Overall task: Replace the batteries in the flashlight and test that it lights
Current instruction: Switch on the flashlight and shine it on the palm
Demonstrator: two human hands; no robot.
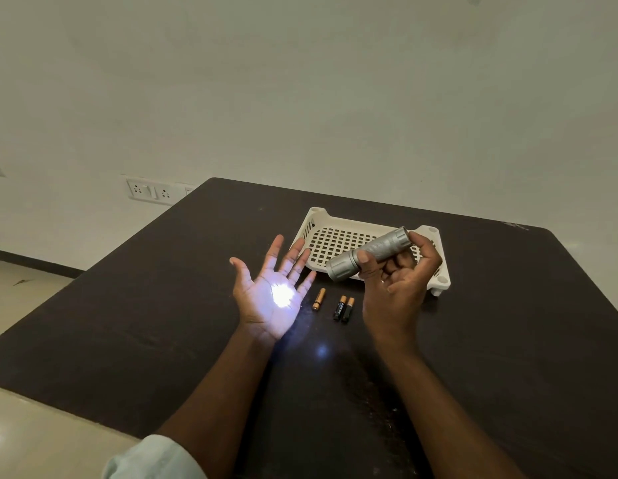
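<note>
Your right hand point(399, 281) grips the knurled silver metal flashlight point(369, 254) above the white perforated plastic tray point(321, 219); its beam glows on your flat, spread left hand point(271, 292). Three cylindrical batteries point(338, 305) lie on the dark matte table point(162, 323) beside a plain wall.

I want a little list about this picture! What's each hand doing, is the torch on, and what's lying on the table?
right hand: the right hand has its grip round the silver flashlight, lens aimed at the other palm
left hand: the left hand is open, palm up, holding nothing
light: on; a bright white spot shows on the left palm
batteries: three batteries lie on the table, one apart, two side by side
tray: white plastic tray behind the hands
table: dark table
</note>
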